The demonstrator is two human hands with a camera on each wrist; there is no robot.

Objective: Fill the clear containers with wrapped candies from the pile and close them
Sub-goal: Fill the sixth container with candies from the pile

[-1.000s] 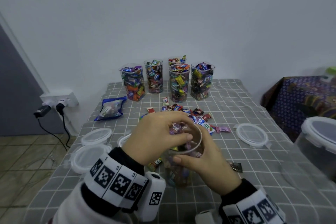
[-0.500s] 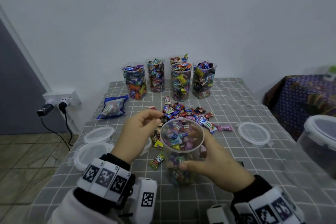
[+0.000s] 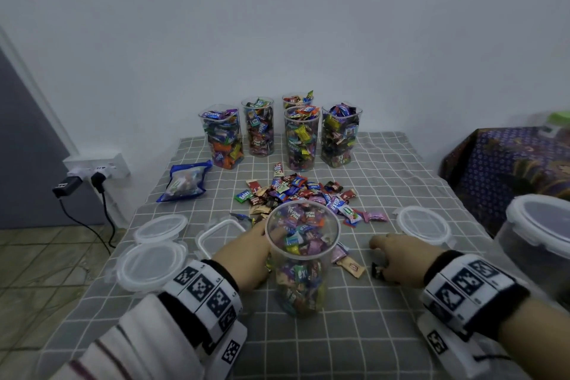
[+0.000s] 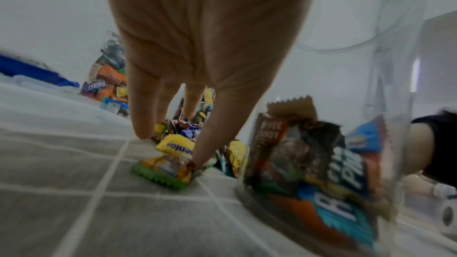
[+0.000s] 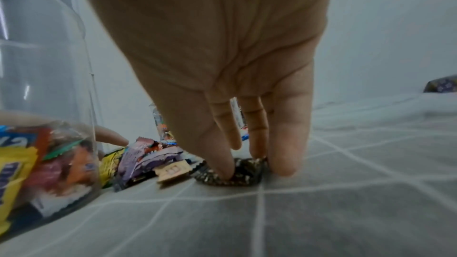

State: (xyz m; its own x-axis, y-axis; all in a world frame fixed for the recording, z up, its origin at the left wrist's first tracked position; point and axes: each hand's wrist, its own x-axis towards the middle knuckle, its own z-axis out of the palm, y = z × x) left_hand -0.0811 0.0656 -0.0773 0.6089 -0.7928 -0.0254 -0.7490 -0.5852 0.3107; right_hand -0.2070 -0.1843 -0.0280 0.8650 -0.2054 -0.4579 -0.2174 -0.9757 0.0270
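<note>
1. The clear container (image 3: 303, 256) is seen standing upright on the checked surface (image 3: 354, 345) between the two hands, filled nearly to the rim with wrapped candies and not yet lidded
2. The left hand (image 3: 246, 259) is lowered just beside the container's left wall; in the left wrist view its fingers (image 4: 142, 116) are held straight and slightly spread, with tips touching a yellow candy (image 4: 176, 145) and a green-edged candy (image 4: 163, 173), nothing being gripped yet
3. The right hand (image 3: 401, 259) is set down on the other side, its fingers (image 5: 287, 144) pointed downwards with the thumb and fingertips closing on a dark speckled candy (image 5: 232, 173) that lies flat on the cloth
4. To do this step well, each sweet should be pinched by its body (not by the crimped end, which is likely to slip), and the container should not be nudged, since it is tall and no hand steadies it
5. Only a few more pieces seem to be needed before a round lid (image 3: 424, 225) is pressed on; the main pile (image 3: 296, 191) lies just behind the container
6. Against the frame half a second earlier, the right hand is no longer wrapped round the container, and the left hand has dropped from beside the rim to the surface
</note>
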